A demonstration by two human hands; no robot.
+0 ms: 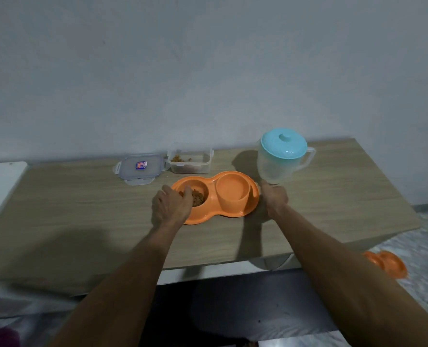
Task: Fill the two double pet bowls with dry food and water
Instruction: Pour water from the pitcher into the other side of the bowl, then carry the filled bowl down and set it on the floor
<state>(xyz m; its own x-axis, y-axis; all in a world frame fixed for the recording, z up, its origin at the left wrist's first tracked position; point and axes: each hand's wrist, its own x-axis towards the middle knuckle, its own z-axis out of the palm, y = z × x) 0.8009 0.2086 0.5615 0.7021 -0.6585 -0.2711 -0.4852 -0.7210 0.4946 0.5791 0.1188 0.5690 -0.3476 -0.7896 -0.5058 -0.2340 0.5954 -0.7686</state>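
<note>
Orange double bowl (pixel 202 217) sits on the table (pixel 82 209), close to the front edge. Behind it are the food box (pixel 190 161) and its lid (pixel 140 169). The jug (pixel 280 161) stands just beside its right end. The left cup has dry food (pixel 198 197) in it. The right cup (pixel 233 190) looks smooth inside, and I cannot tell if there is water in it.

I think the bowl is light, hard plastic. It will not bend, but it may slide on the smooth wood. If it tips, the food can spill out, and any water too. So it is best to take it by both ends, on the flat rim, and keep it level.

The left hand (pixel 171 205) is at the left end. Its fingers bend over the rim and the tips reach down by the food, so it seems to grip the rim there. The right hand (pixel 274 197) is at the right end, between the bowl and the jug. Only its back shows, so I cannot tell if its fingers are spread or closed.

The other bowl (pixel 388 265) is down on the floor, partly hidden by the right arm
</note>
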